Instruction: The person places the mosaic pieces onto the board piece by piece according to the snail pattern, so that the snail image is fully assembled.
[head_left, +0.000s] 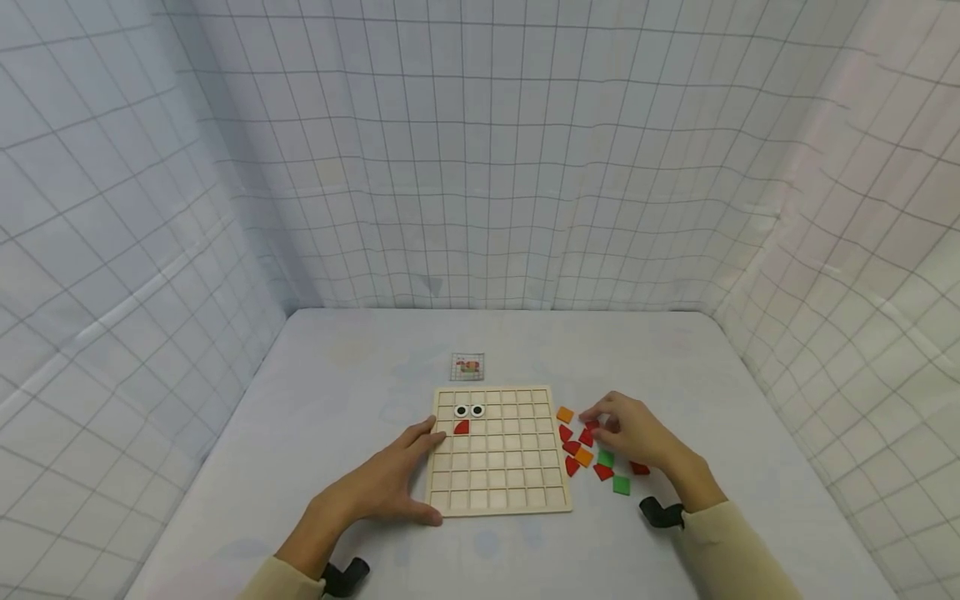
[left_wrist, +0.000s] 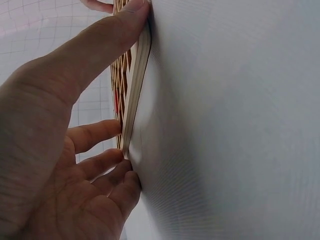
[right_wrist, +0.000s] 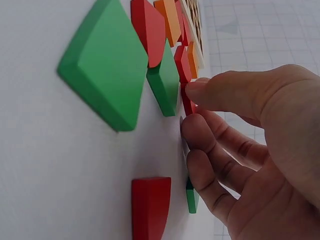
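Note:
A square wooden grid board (head_left: 498, 481) lies on the table. Two eye tiles (head_left: 469, 411) and a red quarter-round tile (head_left: 461, 427) sit in its upper left cells. Along the board's left edge rests my left hand (head_left: 386, 483), thumb at the near corner and spread fingers farther up. To the right of the board, my right hand (head_left: 633, 429) pinches a red tile (right_wrist: 188, 102) between thumb and fingers, low among the loose tiles. The tile is partly hidden by the fingers.
Loose red, orange and green tiles (head_left: 622, 485) lie scattered right of the board. Behind the board is a small picture card (head_left: 467, 367) with a colourful figure on a grid. Grid-patterned white cloth (head_left: 480, 192) hangs around the table's back and sides.

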